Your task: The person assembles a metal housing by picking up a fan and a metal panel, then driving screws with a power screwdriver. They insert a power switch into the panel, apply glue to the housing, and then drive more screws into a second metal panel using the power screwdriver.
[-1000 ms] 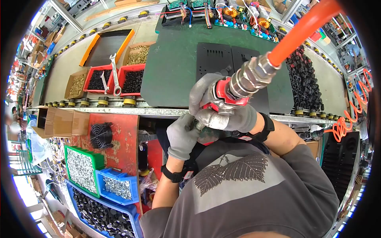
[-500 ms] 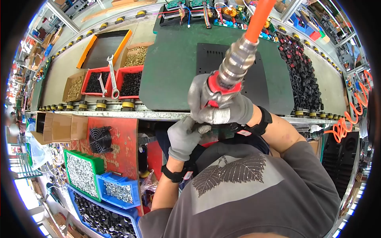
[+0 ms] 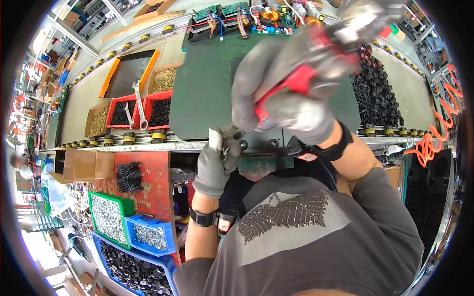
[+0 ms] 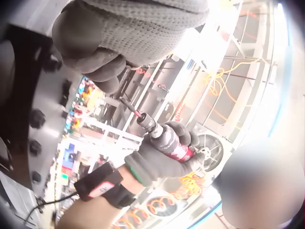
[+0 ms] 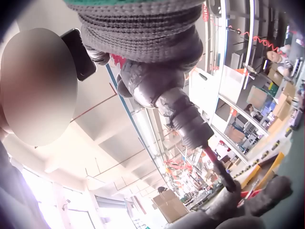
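In the head view my gloved right hand [image 3: 286,84] grips a red and silver air driver [image 3: 301,79], both blurred. The right wrist view shows the driver's thin bit [image 5: 221,174] pointing at my left hand [image 5: 224,202]. My gloved left hand [image 3: 212,167] is at the table's front edge, fingers bent beside the left corner of a black metal panel [image 3: 261,143]; whether they hold anything cannot be told. Dark round fasteners or feet [image 4: 37,118] stand on the panel in the left wrist view. My right hand hides much of the panel.
Red bins [image 3: 160,111] of black parts, wrenches [image 3: 139,106] and cartons of brass parts [image 3: 164,80] lie left. Circuit boards [image 3: 269,19] stand at the back, black parts [image 3: 375,89] at right. Blue [image 3: 150,234] and green bins [image 3: 109,219] sit lower left.
My right hand has lifted the driver up and away from my left hand. My left hand has shifted slightly left, its thumb now raised. The black panel has moved to the table's front edge.
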Action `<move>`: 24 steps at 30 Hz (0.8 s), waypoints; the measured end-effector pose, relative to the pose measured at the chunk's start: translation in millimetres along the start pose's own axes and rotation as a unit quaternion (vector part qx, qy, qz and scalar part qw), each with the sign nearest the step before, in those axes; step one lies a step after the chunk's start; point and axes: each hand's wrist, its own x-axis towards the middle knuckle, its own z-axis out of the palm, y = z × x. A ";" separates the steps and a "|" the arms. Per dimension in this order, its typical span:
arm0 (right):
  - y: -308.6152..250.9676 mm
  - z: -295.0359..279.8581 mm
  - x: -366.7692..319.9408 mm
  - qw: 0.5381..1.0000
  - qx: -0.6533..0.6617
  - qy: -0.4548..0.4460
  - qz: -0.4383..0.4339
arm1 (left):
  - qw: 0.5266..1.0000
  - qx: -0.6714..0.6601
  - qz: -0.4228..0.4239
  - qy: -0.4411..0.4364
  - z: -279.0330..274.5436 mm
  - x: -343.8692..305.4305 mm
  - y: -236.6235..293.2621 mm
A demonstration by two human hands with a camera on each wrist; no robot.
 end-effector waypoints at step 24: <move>-105.8 -62.2 -96.5 0.972 -0.088 0.195 -0.097 | 0.945 -0.276 -0.132 -0.117 122.2 105.0 -21.1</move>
